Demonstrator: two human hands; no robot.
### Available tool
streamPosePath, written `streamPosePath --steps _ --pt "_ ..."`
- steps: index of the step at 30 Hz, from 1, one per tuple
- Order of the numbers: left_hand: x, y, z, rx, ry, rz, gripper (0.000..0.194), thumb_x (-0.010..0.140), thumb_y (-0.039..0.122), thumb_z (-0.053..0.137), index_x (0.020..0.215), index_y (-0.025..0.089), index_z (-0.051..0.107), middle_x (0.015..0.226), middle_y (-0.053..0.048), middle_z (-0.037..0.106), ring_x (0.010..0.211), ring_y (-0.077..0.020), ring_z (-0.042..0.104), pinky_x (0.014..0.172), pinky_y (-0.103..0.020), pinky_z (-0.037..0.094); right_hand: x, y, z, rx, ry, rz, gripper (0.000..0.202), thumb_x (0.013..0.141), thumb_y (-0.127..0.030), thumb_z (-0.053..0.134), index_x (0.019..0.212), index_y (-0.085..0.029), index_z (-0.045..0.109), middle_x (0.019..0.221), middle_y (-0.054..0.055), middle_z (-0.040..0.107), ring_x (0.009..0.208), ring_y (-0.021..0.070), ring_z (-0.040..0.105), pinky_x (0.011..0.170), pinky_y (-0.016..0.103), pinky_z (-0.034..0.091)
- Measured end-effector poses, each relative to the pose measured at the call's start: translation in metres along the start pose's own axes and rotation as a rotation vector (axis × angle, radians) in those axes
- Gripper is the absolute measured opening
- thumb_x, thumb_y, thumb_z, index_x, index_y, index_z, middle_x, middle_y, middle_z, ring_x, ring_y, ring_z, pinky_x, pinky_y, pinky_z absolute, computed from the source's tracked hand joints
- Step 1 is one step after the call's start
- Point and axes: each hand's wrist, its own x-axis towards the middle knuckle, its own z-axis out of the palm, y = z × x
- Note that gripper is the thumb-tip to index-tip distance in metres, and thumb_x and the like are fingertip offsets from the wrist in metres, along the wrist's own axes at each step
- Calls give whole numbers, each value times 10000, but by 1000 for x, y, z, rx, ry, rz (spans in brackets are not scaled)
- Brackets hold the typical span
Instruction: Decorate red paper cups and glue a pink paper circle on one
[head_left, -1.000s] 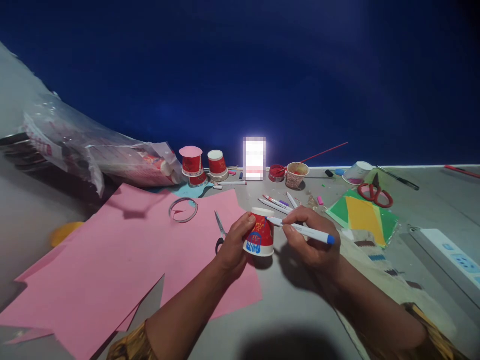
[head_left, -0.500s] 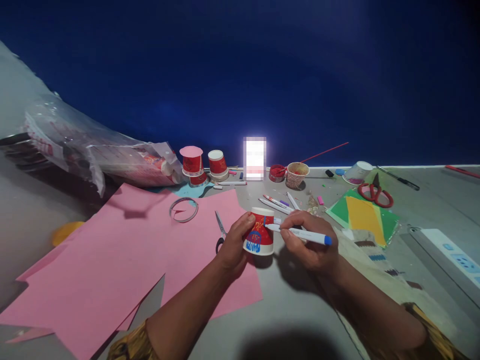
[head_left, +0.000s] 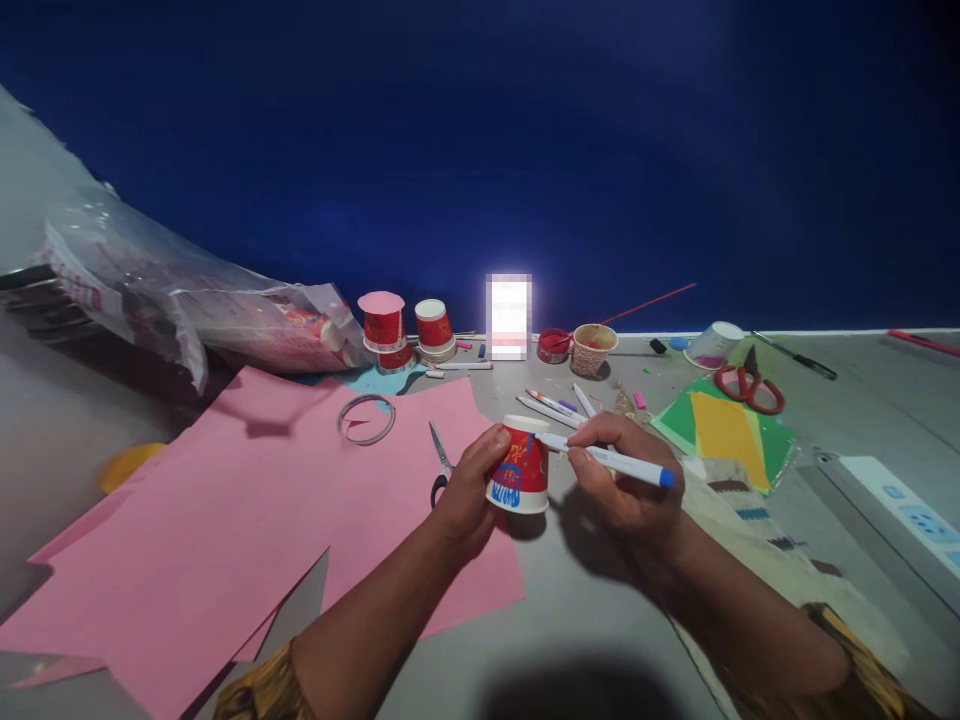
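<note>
A red and white paper cup is upside down, gripped at its left side by my left hand. Blue marks cover part of its front, over a yellow printed pattern. My right hand pinches a white marker with a blue end cap. The marker's tip meets the cup near its upper right, beside a small blue mark. Black-handled scissors lie just left of my left hand, partly covered by it. Several other markers rest on the table behind the cup.
Pink paper sheets spread across the left. Stacked cups and a plastic bag stand behind them. Red paint, a speckled cup, red-handled scissors, green and yellow sheets and a power strip lie rightward.
The marker tip has moved up on the cup, and my right hand has shifted slightly right. My left hand still holds the cup in nearly the same place.
</note>
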Motion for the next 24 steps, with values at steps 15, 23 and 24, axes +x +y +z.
streamPosePath --steps 15,23,24 --pt "2 0 0 -105 14 -60 293 840 372 791 983 119 752 878 -90 791 921 -272 758 892 -371 572 -2 3 -1 1 6 11 88 877 -142 645 869 -230 643 715 -20 700 604 144 664 583 257 509" --pt "2 1 -2 -195 38 -143 248 869 348 751 923 106 756 894 -125 808 921 -289 777 920 -398 596 -1 0 -3 6 11 27 90 869 -138 646 862 -228 643 713 -25 694 602 134 653 583 245 502" --pt "2 1 -2 -202 43 -155 247 879 347 740 919 104 757 881 -126 808 911 -289 779 918 -400 599 0 0 -3 6 13 30 89 869 -139 644 857 -228 642 709 -26 692 599 133 651 581 244 500"
